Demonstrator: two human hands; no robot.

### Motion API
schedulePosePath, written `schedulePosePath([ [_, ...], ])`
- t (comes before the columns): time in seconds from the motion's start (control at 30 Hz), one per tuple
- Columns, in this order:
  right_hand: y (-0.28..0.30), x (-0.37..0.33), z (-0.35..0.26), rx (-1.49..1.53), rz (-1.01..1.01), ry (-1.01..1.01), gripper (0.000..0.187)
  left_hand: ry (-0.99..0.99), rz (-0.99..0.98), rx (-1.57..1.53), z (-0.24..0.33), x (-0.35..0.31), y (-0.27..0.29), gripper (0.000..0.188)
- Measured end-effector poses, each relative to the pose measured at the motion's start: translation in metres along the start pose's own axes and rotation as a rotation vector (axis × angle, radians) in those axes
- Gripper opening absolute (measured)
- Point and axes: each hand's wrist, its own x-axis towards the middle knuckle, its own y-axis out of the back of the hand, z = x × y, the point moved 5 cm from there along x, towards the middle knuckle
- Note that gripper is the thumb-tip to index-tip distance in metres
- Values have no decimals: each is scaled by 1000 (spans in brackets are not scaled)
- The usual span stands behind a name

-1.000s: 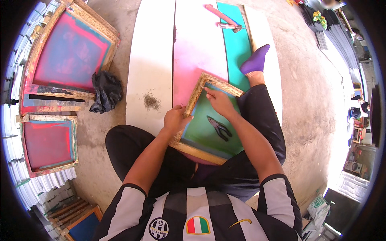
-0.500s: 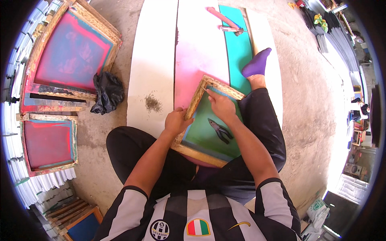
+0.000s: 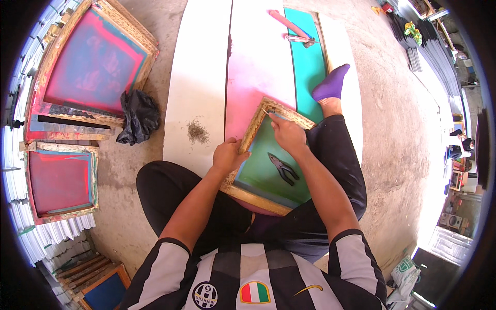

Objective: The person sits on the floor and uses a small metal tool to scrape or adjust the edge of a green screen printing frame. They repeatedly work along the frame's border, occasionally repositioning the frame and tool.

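Observation:
A wooden screen-printing frame (image 3: 249, 133) with green mesh (image 3: 258, 170) lies tilted across my lap and the boards. My left hand (image 3: 227, 156) is closed round its left rail. Near the upper left corner, my right hand (image 3: 288, 135) pinches a thin, pale pointed tool (image 3: 266, 111), its tip at the wood; most of it is hidden in my fingers. Dark-handled pliers (image 3: 283, 169) rest on the mesh, just below my right hand and touched by neither hand.
A hammer with a pinkish handle (image 3: 287, 22) lies on the turquoise board (image 3: 306, 67). Small dark bits (image 3: 197, 133) are heaped on the white board (image 3: 188, 93). On the left stand other printing frames (image 3: 93, 62) and a black plastic bag (image 3: 139, 118). My purple-socked foot (image 3: 331, 83) is at the right.
The view has shifted slightly. My right hand and the thin tool have moved a little at the frame's upper left corner. My left hand keeps its grip; the pliers stay put.

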Motion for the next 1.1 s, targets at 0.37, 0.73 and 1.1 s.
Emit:
schedulePosePath([
  [0.37, 22, 5, -30, -230, -184, 10, 49, 47, -34, 15, 0, 2, -3, 57],
  [0.73, -19, 21, 24, 231, 101, 185, 41, 11, -18, 2, 11, 6, 1, 52],
  [1.1, 8, 10, -1, -236, -33, 192, 43, 30, -4, 16, -1, -1, 1, 54],
])
